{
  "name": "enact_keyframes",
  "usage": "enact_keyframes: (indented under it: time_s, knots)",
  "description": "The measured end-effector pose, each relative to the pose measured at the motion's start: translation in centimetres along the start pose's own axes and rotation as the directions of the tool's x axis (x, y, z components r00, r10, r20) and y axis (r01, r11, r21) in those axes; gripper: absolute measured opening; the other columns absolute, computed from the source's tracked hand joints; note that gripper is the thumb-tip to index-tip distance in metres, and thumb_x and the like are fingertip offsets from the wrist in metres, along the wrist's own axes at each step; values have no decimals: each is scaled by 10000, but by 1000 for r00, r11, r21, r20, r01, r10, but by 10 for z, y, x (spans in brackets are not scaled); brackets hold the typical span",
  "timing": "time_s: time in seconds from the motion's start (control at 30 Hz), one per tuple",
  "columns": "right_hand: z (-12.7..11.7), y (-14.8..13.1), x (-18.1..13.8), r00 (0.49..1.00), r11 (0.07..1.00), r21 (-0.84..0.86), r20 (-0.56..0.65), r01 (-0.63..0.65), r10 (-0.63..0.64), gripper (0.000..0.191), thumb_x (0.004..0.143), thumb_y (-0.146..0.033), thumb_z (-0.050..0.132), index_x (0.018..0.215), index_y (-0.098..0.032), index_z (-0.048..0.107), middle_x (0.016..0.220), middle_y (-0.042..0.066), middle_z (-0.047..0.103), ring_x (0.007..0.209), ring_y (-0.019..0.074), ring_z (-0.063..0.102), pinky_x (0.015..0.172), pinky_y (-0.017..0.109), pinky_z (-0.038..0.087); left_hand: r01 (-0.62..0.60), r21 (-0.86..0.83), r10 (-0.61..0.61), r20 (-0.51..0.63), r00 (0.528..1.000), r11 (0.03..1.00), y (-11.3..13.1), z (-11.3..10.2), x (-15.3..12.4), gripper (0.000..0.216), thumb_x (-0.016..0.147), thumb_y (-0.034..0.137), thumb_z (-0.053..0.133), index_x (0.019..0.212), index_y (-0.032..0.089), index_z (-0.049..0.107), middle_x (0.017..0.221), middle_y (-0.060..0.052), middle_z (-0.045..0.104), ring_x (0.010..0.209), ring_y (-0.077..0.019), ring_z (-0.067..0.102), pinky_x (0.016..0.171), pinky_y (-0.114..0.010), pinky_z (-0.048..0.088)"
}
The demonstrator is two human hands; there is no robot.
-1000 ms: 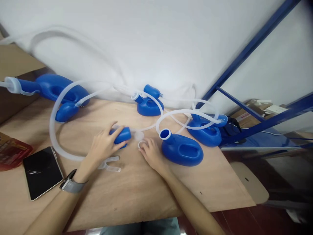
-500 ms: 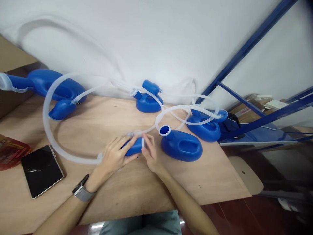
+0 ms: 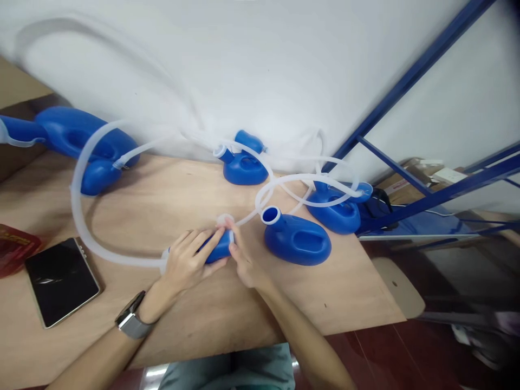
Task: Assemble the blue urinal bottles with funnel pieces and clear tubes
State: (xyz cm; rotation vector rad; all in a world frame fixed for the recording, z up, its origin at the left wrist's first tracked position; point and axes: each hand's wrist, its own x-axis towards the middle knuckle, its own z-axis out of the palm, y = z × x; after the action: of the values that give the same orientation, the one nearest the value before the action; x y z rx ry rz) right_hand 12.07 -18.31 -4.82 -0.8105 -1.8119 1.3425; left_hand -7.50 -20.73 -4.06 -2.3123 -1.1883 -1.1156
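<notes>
My left hand (image 3: 189,257) is wrapped over a small blue plastic urinal cup (image 3: 219,248), lying on its side above the table. At the cup's right end is a white rim (image 3: 232,237), which the fingers and thumb of my right hand (image 3: 245,260) grip. A thick translucent hose (image 3: 117,257) runs up to the left hand, where its joint with the cup is partly hidden. Just beyond the fingertips lies a clear cap-like piece (image 3: 225,219). Right of my hands stands a blue urinal bottle (image 3: 298,238) with an uncapped neck facing up and left.
More blue bottles stand along the wall: one at left (image 3: 77,127), one at centre (image 3: 245,169), one at right (image 3: 337,208), with looped hoses. A tablet (image 3: 63,281) and a red pouch (image 3: 16,249) lie left. A blue metal frame (image 3: 398,162) borders the table's right side.
The view has shifted slightly, so everything sits a little further left. Both hands keep their hold on the blue cup, the right fingers moving slightly at its rim.
</notes>
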Motion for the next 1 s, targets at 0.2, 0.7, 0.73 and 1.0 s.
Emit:
enact_keyframes:
  time_s: [0.2, 0.7, 0.73, 1.0]
  knots:
    - [-13, 33, 21, 997, 930, -363, -18, 60, -72, 773, 1085, -663, 236, 1727, -248, 120, 1753, 118, 304, 1627, 256, 294, 1334, 501, 254, 235, -17, -235, 3, 972, 972, -21, 4, 1, 544, 909, 527, 754, 1341, 207, 668, 1168, -124, 773, 969, -299, 759, 863, -402, 588]
    - [-9, 35, 85, 989, 731, -666, -122, -147, 88, 424, 994, -251, 651, 1415, -211, 667, 1494, 169, 614, 1451, 299, 515, 1240, 498, 386, 633, -389, -725, -156, 671, 670, -68, -4, -16, 557, 913, 564, 648, 1311, 176, 604, 1178, -129, 737, 1076, -314, 710, 941, -453, 577]
    - [-8, 32, 83, 985, 779, -610, -168, -144, 50, 429, 1029, -292, 605, 1448, -210, 639, 1504, 166, 608, 1447, 282, 526, 1231, 473, 407, 605, -399, -704, -170, 690, 689, -65, -7, -16, 582, 911, 551, 659, 1350, 179, 576, 1212, -138, 733, 1103, -318, 711, 956, -458, 578]
    - [1, -18, -4, 941, 979, 12, -279, 205, -194, 413, 1070, -527, 502, 1385, -324, 677, 1400, 58, 699, 1308, 248, 655, 1155, 455, 503, 393, -455, -335, 207, 919, 799, -8, -20, 1, 502, 845, 504, 800, 1241, 208, 711, 1169, -106, 801, 1018, -299, 775, 912, -400, 612]
